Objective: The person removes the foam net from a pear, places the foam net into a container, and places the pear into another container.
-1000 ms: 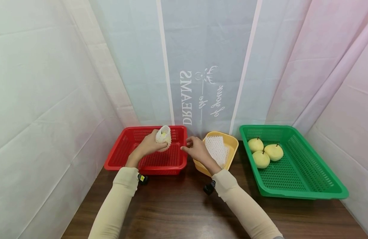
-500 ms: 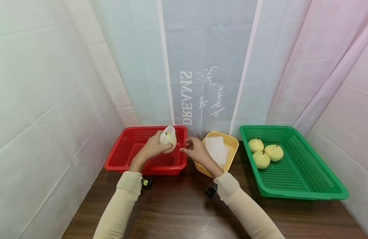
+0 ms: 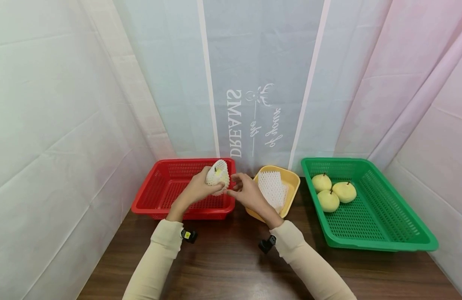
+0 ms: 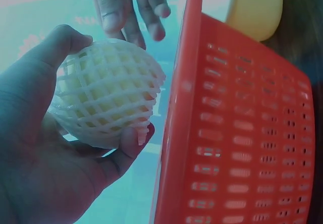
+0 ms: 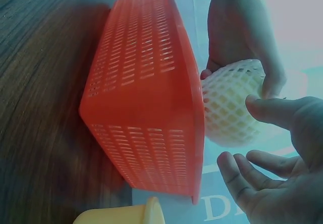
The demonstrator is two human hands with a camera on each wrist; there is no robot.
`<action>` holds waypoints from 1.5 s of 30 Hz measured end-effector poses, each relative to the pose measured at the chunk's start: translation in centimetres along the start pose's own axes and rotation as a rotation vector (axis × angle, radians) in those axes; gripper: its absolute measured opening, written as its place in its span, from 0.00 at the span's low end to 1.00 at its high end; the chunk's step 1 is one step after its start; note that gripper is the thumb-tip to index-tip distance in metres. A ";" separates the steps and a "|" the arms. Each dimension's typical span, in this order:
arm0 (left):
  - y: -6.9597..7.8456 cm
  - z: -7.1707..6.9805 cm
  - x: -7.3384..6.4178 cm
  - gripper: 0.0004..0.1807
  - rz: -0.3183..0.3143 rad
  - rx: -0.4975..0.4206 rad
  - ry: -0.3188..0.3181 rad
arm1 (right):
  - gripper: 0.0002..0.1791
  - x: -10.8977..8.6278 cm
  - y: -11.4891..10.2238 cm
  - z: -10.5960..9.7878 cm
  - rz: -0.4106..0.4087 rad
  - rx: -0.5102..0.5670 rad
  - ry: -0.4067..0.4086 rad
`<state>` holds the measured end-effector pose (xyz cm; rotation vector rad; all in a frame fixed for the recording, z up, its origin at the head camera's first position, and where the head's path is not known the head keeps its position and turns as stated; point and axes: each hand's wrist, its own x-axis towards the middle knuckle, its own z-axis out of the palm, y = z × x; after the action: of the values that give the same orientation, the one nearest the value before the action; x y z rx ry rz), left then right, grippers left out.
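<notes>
My left hand [image 3: 197, 187] grips a pale yellow pear [image 3: 218, 177] sleeved in a white foam net [image 4: 108, 100], thumb and fingers round its sides. The pear's stem shows at the top, inside the net's opening. It is held above the right end of the red basket [image 3: 164, 210]. My right hand [image 3: 249, 192] hovers at the pear's right side, its fingers parted and slightly bent. In the right wrist view that hand's thumb [image 5: 267, 109] overlaps the netted pear, while the other fingers point toward it from below.
Right of the red basket stands a yellow tray [image 3: 295, 183] with white foam nets [image 3: 270, 189] in it. Farther right, a green basket [image 3: 381, 246] holds three bare pears [image 3: 328, 201]. All stand on a dark wooden table [image 3: 223, 262] before a hanging curtain [image 3: 268, 54].
My left hand has carried the netted pear to the right, up to my right hand. The right hand has stayed nearly in place. Baskets and tray are unmoved.
</notes>
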<state>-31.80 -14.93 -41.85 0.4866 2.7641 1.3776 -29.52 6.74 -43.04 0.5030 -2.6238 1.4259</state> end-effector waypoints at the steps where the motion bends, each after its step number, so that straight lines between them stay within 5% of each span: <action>1: 0.1 0.1 -0.1 0.38 0.001 -0.001 0.002 | 0.29 -0.1 -0.1 0.0 -0.001 0.005 -0.003; 16: 1.2 1.7 -1.2 0.39 0.014 -0.007 0.034 | 0.36 -1.6 -0.1 -0.3 -0.019 0.103 -0.003; 45: 2.9 4.7 -2.3 0.43 0.063 -0.059 0.030 | 0.37 -4.1 0.9 -2.7 0.037 0.127 0.041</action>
<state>-28.18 -10.30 -42.72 0.5594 2.7448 1.4868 -26.16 10.39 -43.33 0.4354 -2.5355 1.6034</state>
